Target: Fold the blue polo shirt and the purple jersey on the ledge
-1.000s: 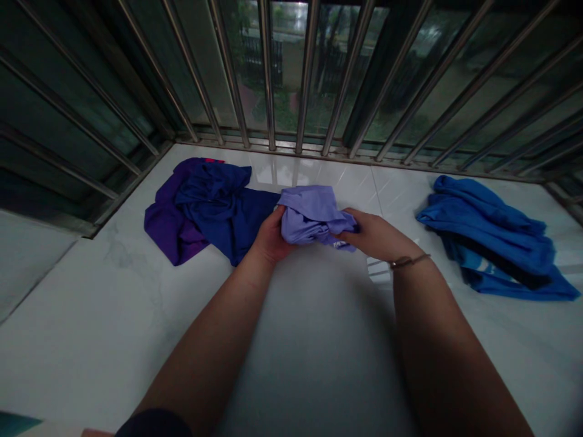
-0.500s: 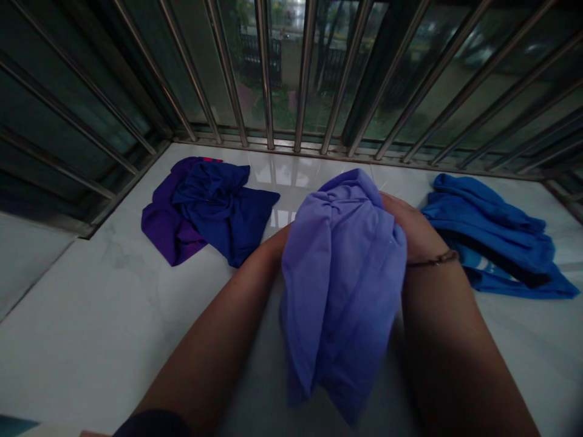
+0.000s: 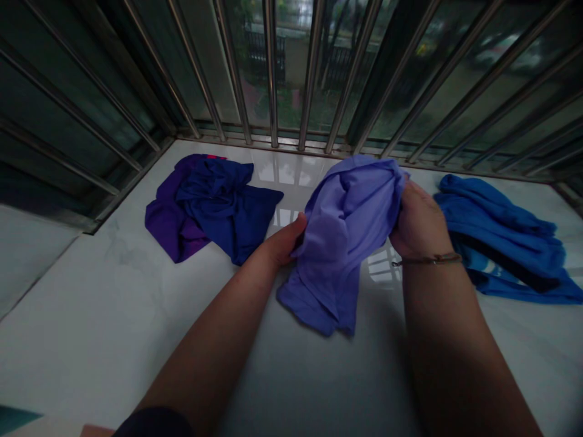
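A lavender garment point(image 3: 341, 224), bunched at the top, hangs between my two hands over the white surface. My left hand point(image 3: 286, 240) grips its left side, thumb showing and the other fingers behind the cloth. On the right edge, my right hand point(image 3: 419, 218), with a thin bracelet at the wrist, is closed on the cloth, its fingertips partly hidden. Dark blue cloth point(image 3: 228, 206) lies crumpled over purple cloth point(image 3: 168, 224) to the left of my left hand. A bright blue garment point(image 3: 505, 237) with a black band lies beyond my right wrist.
The glossy white marbled surface point(image 3: 113, 315) carries all the cloths. Metal bars point(image 3: 273, 79) stand along its far edge and left side, in front of window glass. A teal patch point(image 3: 18, 417) shows at the lower left corner.
The lavender garment's hanging end has risen and swung away from me, and its top has spread to the right. My hands, mostly covered before, now show at its sides.
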Available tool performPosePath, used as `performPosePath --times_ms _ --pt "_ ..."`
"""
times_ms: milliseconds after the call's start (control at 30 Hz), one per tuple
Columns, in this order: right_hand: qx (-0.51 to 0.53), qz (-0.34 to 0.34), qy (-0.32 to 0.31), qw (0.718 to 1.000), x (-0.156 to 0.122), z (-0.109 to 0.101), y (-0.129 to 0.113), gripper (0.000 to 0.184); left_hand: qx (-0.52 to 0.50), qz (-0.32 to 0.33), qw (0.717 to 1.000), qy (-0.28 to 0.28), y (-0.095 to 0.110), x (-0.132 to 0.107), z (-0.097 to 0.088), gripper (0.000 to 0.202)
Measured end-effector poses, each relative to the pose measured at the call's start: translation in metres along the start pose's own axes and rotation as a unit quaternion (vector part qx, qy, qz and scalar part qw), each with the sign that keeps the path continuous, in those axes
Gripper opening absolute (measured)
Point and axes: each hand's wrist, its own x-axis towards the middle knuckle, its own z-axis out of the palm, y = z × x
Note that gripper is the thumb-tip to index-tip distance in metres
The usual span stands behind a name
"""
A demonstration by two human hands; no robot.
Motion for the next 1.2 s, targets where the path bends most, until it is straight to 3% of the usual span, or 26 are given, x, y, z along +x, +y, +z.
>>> performPosePath --times_ms 100,200,300,433,500,600,767,967,1200 --pt "-0.018 0.021 -0.052 0.998 -0.004 0.004 0.008 0.038 0.012 -0.010 1.000 -0.001 0.005 -0.004 0.005 0.079" --pt "-0.127 -0.010 -0.122 0.984 -0.007 0.003 0.012 0.048 0.029 0.008 1.000 -0.005 0.009 -0.005 0.007 0.074" --pt "-0.230 -0.056 -0.228 0.945 -0.009 -0.001 0.008 0.063 0.040 0.037 0.998 0.001 0.009 -0.005 0.007 0.068" --pt "-0.276 -0.034 -0.398 0.874 -0.013 -0.007 0.001 0.097 0.040 0.044 0.998 0.031 0.008 -0.005 0.004 0.064" --pt "-0.288 -0.033 -0.446 0.847 -0.014 -0.006 0.001 0.099 0.032 0.031 0.998 0.034 0.007 -0.005 0.002 0.061" --pt "-0.306 -0.044 -0.452 0.837 -0.014 -0.004 0.004 0.078 0.020 0.019 0.999 0.037 0.007 -0.005 0.001 0.054" --pt "-0.333 -0.032 -0.403 0.852 -0.013 0.000 0.001 0.055 0.001 0.007 0.999 0.048 0.007 -0.005 0.006 0.055" --pt "-0.308 0.004 -0.334 0.891 -0.015 0.003 -0.007 0.045 0.031 0.001 0.999 0.020 0.007 -0.002 0.010 0.066" --pt "-0.302 0.016 -0.326 0.896 -0.017 0.006 -0.007 0.041 0.043 0.003 0.999 0.022 0.006 -0.001 0.008 0.068"
